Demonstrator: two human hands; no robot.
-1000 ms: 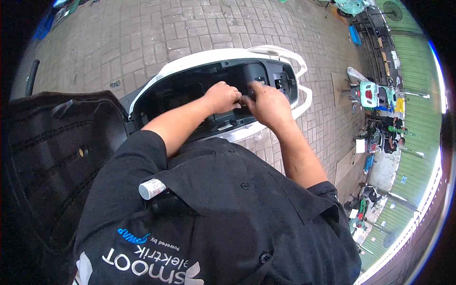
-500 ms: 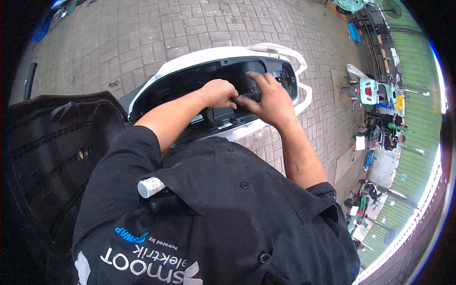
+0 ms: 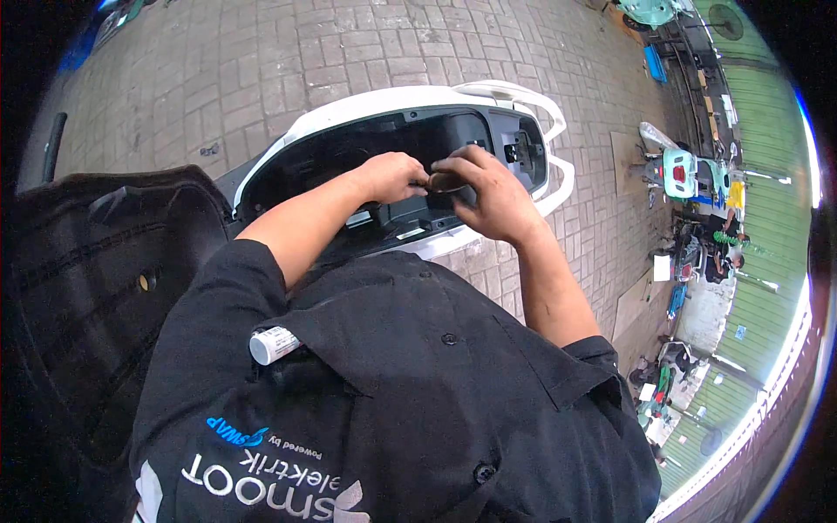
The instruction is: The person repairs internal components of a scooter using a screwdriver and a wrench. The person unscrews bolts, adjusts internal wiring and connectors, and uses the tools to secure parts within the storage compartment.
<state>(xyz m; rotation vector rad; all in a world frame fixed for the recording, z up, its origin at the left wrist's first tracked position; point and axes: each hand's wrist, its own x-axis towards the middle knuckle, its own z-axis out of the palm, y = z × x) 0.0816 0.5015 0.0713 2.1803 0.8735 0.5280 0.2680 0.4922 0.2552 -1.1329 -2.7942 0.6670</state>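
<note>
A white scooter [image 3: 349,102] has its black under-seat compartment [image 3: 296,179] exposed in front of me, with the raised black seat [image 3: 105,314] at the left. My left hand [image 3: 392,179] is over the compartment, fingers closed in a pinch on something hidden or too small to name. Just right of it, my right hand [image 3: 486,193] curls its fingers toward the left fingertips; what it grips, if anything, I cannot make out. A white cylinder [image 3: 272,346] is tucked at my shirt front.
Paving [image 3: 375,44] surrounds the scooter. Along the green wall [image 3: 758,131] at right stand a mint scooter [image 3: 682,174], other scooters [image 3: 671,366], a fan [image 3: 724,19] and a co-worker [image 3: 722,260].
My left hand has shifted slightly left. My right hand's raised fingers have bent down toward the left fingertips, and its thumb has dropped lower.
</note>
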